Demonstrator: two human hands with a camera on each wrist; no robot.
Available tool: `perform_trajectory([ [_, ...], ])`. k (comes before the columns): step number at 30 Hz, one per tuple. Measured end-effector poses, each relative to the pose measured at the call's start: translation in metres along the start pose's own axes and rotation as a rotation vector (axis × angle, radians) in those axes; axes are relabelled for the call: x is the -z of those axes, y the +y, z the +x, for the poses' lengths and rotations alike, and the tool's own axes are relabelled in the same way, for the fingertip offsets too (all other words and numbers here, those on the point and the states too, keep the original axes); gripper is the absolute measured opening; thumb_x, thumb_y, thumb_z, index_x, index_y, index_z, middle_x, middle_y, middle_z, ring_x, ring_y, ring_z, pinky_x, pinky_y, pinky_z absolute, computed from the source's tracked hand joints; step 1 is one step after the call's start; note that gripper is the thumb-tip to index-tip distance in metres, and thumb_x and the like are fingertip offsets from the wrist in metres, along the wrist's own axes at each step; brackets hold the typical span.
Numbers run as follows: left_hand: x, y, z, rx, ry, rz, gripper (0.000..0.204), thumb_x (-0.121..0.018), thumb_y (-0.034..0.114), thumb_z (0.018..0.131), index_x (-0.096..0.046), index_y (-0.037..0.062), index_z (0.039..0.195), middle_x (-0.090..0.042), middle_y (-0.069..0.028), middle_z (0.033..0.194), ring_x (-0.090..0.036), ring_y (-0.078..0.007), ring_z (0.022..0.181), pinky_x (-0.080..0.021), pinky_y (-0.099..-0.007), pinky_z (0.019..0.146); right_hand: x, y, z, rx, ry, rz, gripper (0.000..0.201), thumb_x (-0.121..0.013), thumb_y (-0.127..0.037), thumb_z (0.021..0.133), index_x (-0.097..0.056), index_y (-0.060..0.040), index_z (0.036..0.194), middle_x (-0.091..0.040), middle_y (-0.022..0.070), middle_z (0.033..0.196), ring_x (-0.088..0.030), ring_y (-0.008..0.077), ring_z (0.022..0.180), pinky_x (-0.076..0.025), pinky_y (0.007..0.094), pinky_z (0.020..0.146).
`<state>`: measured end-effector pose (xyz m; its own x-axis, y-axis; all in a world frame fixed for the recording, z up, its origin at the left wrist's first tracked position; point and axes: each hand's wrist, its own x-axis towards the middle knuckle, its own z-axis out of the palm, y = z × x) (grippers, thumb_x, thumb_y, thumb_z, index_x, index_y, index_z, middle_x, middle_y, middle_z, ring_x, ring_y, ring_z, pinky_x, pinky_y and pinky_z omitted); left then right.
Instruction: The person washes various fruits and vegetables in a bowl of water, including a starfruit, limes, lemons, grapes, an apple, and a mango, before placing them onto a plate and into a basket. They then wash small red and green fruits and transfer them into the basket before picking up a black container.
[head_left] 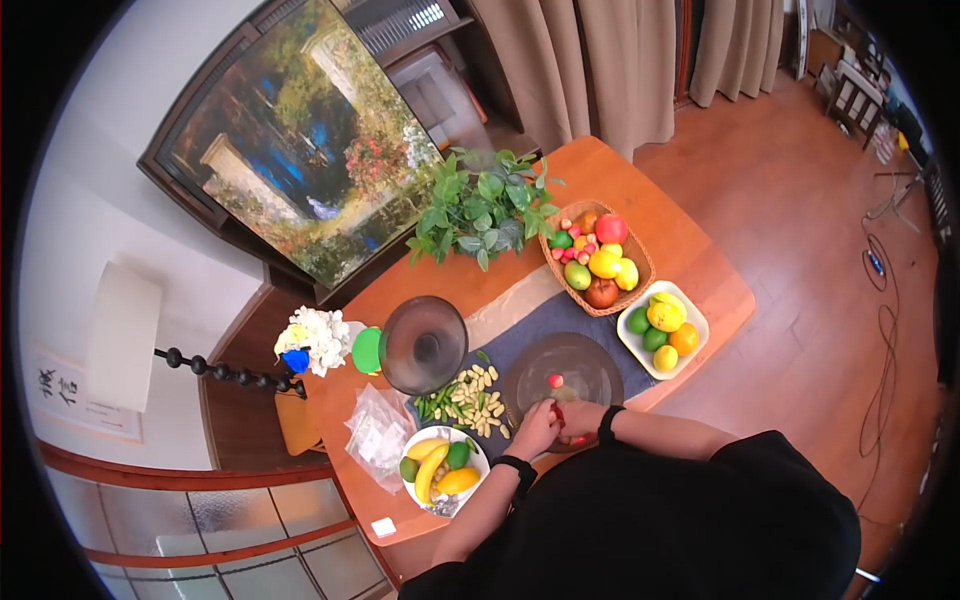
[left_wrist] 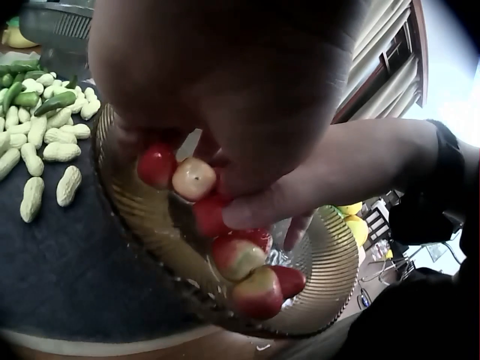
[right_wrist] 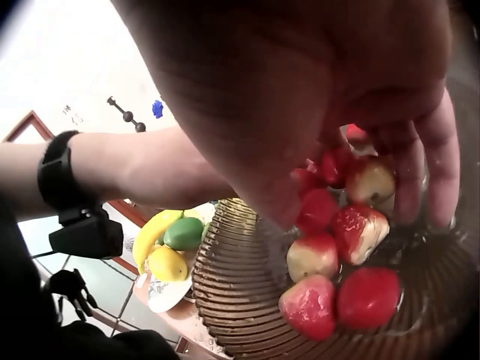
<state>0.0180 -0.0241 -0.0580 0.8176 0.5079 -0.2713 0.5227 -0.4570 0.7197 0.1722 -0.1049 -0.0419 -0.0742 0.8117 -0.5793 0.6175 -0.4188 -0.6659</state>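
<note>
Both hands are down inside a brown-tinted ribbed glass bowl holding several small red-and-pale apples. The left hand is over the near-left part of the bowl, close to a pale apple. Its fingertips are mostly hidden behind the palm, so I cannot tell whether they grip a fruit. Beside it is the right hand, two fingers stretched straight down past the fruit, its thumb side touching a red apple. The apples look glossy and wet.
Peanuts and green peppers lie left of the bowl. A white fruit bowl, a plastic bag, a dark round dish, a wicker basket and a pale square dish surround it. A leafy plant stands behind.
</note>
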Motion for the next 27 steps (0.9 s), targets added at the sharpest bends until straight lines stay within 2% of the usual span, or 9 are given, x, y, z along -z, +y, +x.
perform_trajectory([
  [1,-0.006,-0.002,-0.001,-0.002,-0.002,-0.004,0.049,-0.064,0.012,0.084,-0.051,0.0007,0.13,-0.054,-0.0254,0.13,-0.052,-0.0426,0.121,-0.044,-0.0454,0.103,-0.001,0.001,-0.003,-0.018,-0.028,0.096,0.057,-0.076,-0.025,0.069,-0.059,-0.0021,0.118,-0.069,0.0245,0.102,-0.067,0.0377,0.099,-0.054,0.045,0.084],
  [5,-0.018,-0.006,0.004,0.005,0.038,-0.06,0.04,-0.063,0.011,0.087,-0.055,-0.0006,0.124,-0.064,-0.0233,0.111,-0.06,-0.0418,0.108,-0.049,-0.0431,0.094,-0.032,0.017,-0.002,-0.057,0.314,0.108,0.06,-0.078,-0.031,0.069,-0.058,-0.0007,0.118,-0.07,0.0237,0.101,-0.067,0.0392,0.099,-0.054,0.0452,0.085],
  [7,-0.023,-0.009,0.011,0.04,0.011,-0.09,0.037,-0.062,0.012,0.088,-0.056,-0.0005,0.122,-0.067,-0.0208,0.105,-0.064,-0.0384,0.103,-0.052,-0.0422,0.089,-0.03,0.02,0.002,-0.081,0.281,0.215,0.057,-0.077,-0.03,0.072,-0.058,-0.0009,0.117,-0.07,0.0238,0.099,-0.067,0.0398,0.098,-0.054,0.0446,0.084],
  [9,-0.026,-0.014,0.019,0.433,-0.14,-0.451,0.027,-0.054,0.018,0.093,-0.062,0.0015,0.113,-0.069,-0.0151,0.094,-0.068,-0.0307,0.094,-0.056,-0.0401,0.079,-0.03,0.019,0.0,-0.103,0.237,0.326,0.053,-0.075,-0.029,0.074,-0.058,-0.0011,0.116,-0.07,0.024,0.098,-0.067,0.0405,0.097,-0.054,0.0441,0.084],
  [12,-0.009,-0.004,0.023,0.637,-0.257,-0.768,0.028,-0.049,0.028,0.099,-0.061,0.0059,0.111,-0.066,-0.0097,0.096,-0.067,-0.0224,0.09,-0.057,-0.0393,0.073,-0.017,0.011,-0.005,-0.094,0.134,0.592,0.042,-0.07,-0.025,0.08,-0.059,-0.0018,0.114,-0.069,0.0231,0.097,-0.067,0.04,0.094,-0.054,0.0431,0.083],
  [14,0.001,0.005,0.024,0.667,-0.237,-0.897,0.029,-0.047,0.032,0.1,-0.059,0.0078,0.112,-0.065,-0.0082,0.098,-0.067,-0.0224,0.089,-0.057,-0.0413,0.072,-0.011,0.01,0.002,-0.064,0.235,0.658,0.035,-0.069,-0.022,0.084,-0.059,-0.0019,0.111,-0.069,0.0137,0.085,-0.069,0.0224,0.073,-0.054,0.0341,0.063],
  [18,0.019,0.017,0.043,0.737,-0.158,-1.087,0.034,-0.044,0.04,0.102,-0.053,0.0129,0.12,-0.062,-0.0072,0.108,-0.064,-0.0238,0.095,-0.056,-0.0447,0.074,0.004,-0.001,0.007,0.029,0.539,0.547,0.037,-0.069,-0.022,0.084,-0.059,-0.0015,0.114,-0.069,0.0136,0.09,-0.069,0.0227,0.08,-0.055,0.0357,0.07],
  [21,0.032,0.032,0.051,0.713,-0.085,-1.128,0.035,-0.042,0.042,0.102,-0.052,0.0156,0.123,-0.061,-0.0084,0.112,-0.061,-0.024,0.1,-0.055,-0.0434,0.076,0.014,-0.012,0.009,0.102,0.74,0.468,0.041,-0.069,-0.019,0.082,-0.058,-0.0019,0.117,-0.068,0.0225,0.095,-0.068,0.0349,0.093,-0.054,0.0419,0.083],
  [27,0.03,0.027,0.061,0.663,0.0,-0.98,0.032,-0.045,0.04,0.101,-0.052,0.0153,0.121,-0.063,-0.0079,0.104,-0.063,-0.0223,0.086,-0.055,-0.0396,0.066,0.022,-0.029,0.0,0.139,0.765,0.444,0.043,-0.069,-0.019,0.081,-0.056,-0.0032,0.119,-0.066,0.0226,0.096,-0.065,0.0386,0.092,-0.053,0.0427,0.084],
])
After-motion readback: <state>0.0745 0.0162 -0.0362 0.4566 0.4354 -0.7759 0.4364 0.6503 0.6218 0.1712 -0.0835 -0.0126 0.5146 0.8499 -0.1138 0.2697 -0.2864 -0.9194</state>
